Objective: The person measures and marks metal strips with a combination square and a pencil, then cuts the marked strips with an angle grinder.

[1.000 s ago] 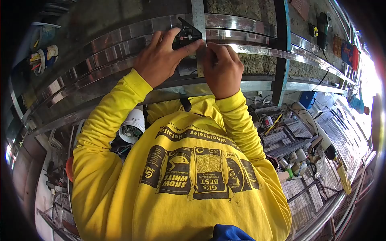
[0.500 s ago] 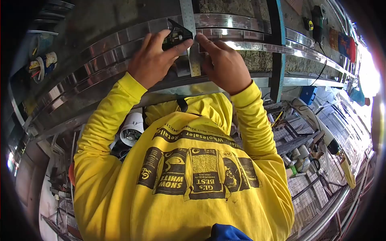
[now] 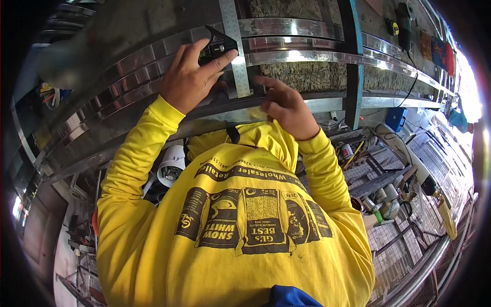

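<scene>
Yellow shirt (image 3: 230,271): here's nearly all the reading, upside down from this viewpoint!
Text line (image 3: 276,177): toward the shirt's far edge, "Wholesaler" comes through big, then "Retaile", its end lost around the curve; a smaller phone row runs beyond it, "(043)" showing, other digits doubtful.
Left-centre printed bag (image 3: 223,217): "SNOW WHITE", bold and clear, at its near edge.
Centre printed bag (image 3: 263,217): "GL's BEST", and just above those words, "PREMIUM QUALITY" over "LOCAL RICE", tiny but there.
Right-centre printed bag (image 3: 296,220): "25KG" in an oval at its far edge.
Ruler blade (image 3: 240,79): graduations all along, numbers too small!
</scene>
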A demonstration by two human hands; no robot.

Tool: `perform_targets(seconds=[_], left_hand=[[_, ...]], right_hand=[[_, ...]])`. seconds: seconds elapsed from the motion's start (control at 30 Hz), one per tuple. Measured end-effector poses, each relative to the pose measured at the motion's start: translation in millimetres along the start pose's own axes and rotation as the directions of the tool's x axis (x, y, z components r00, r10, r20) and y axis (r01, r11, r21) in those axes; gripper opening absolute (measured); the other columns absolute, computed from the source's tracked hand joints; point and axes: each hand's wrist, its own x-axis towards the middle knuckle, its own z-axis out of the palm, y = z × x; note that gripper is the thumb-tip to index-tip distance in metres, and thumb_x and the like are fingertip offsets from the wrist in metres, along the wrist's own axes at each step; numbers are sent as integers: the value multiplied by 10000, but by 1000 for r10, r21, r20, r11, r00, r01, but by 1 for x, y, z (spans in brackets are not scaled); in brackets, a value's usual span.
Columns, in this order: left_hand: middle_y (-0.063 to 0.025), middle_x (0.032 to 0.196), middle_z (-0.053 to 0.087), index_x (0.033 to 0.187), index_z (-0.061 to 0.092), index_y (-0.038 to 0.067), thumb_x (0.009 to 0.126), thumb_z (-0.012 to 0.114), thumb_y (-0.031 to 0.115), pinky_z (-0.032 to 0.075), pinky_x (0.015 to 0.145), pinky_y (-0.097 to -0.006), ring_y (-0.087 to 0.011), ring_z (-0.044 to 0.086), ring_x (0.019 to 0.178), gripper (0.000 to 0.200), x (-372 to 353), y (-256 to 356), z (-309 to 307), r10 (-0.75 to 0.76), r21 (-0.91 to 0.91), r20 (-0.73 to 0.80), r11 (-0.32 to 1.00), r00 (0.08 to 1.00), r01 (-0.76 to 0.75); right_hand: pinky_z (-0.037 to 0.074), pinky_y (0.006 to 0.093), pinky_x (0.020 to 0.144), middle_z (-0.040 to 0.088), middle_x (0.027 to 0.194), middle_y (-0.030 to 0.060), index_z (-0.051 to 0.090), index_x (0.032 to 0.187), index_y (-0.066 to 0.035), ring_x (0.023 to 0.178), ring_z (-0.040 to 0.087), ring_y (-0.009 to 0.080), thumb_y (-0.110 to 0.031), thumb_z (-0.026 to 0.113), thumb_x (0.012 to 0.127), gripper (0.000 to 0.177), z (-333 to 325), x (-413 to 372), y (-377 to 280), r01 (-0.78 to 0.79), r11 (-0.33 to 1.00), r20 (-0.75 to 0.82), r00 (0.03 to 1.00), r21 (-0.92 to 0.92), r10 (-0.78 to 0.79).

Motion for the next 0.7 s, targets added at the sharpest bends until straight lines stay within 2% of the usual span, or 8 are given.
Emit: perform_targets(seconds=[0.1, 0.13, 0.23, 0.33, 0.43, 0.53, 0.63, 0.7], left_hand=[[-97, 1308, 576, 1403, 647, 396, 802, 851, 176, 553, 940, -413, -314, 603, 1084, 672, 0, 1, -2, 9, 51, 0, 999, 1000, -9], [-97, 1307, 578, 1404, 646, 398, 808, 848, 189, 553, 940, -413, -312, 608, 1084, 664, -1, 2, -2, 11, 78, 0, 997, 1000, -11], [-92, 1306, 583, 1409, 641, 404, 823, 840, 229, 554, 937, -414, -306, 617, 1085, 643, -2, 3, -1, 33, 131, -23, 991, 999, -30], [-99, 1299, 581, 1419, 632, 399, 839, 830, 257, 552, 942, -419, -309, 619, 1101, 629, -2, 3, -1, 23, 143, -14, 989, 1000, -21], [-113, 1295, 571, 1431, 623, 385, 855, 819, 274, 546, 953, -427, -319, 614, 1122, 618, 4, 4, -9, -23, 49, 58, 999, 998, 20], [-113, 1298, 554, 1440, 608, 396, 873, 801, 298, 541, 962, -427, -327, 594, 1109, 606, 7, 1, -11, -27, -5, 104, 1000, 994, 28], [-108, 1302, 541, 1435, 608, 409, 881, 793, 310, 539, 960, -423, -324, 582, 1096, 593, 7, 0, -10, -20, -4, 100, 1000, 995, 21], [-109, 1303, 541, 1429, 614, 411, 877, 796, 311, 538, 962, -425, -321, 587, 1109, 591, 5, 1, -9, -23, 3, 85, 1000, 996, 23]], right_hand=[[500, 236, 618, 654, 869, 34, 538, 1383, 74, 670, 593, 97, -34, 660, 878, 531, 24, 13, -17, -226, 915, 59, 974, 335, 219], [499, 231, 583, 652, 831, 42, 592, 1289, 82, 626, 586, 96, -40, 671, 864, 449, 28, 18, -12, -197, 900, 29, 979, 390, 201], [500, 228, 556, 648, 788, 42, 648, 1156, 62, 612, 588, 93, -63, 668, 867, 315, 27, 27, -5, -238, 905, -9, 966, 353, 258], [500, 226, 539, 647, 758, 40, 668, 1050, 42, 606, 591, 88, -74, 668, 864, 220, 31, 27, -7, -200, 933, -68, 971, 299, 230], [506, 231, 544, 646, 748, 32, 687, 1045, 39, 615, 601, 86, -87, 664, 871, 216, 23, 26, -12, -227, 948, 12, 973, 223, 230], [509, 232, 558, 652, 744, 32, 706, 1019, 40, 624, 609, 84, -102, 653, 885, 203, 19, 22, -11, -231, 942, -23, 970, 244, 244], [529, 234, 574, 679, 868, 62, 680, 1142, 35, 644, 614, 93, -78, 610, 937, 244, -1, 10, -9, -209, 947, -20, 975, 245, 221], [503, 255, 571, 656, 848, 51, 691, 1061, 22, 615, 572, 105, -108, 585, 937, 209, -16, 3, 11, -217, 861, -48, 962, 460, 268]])
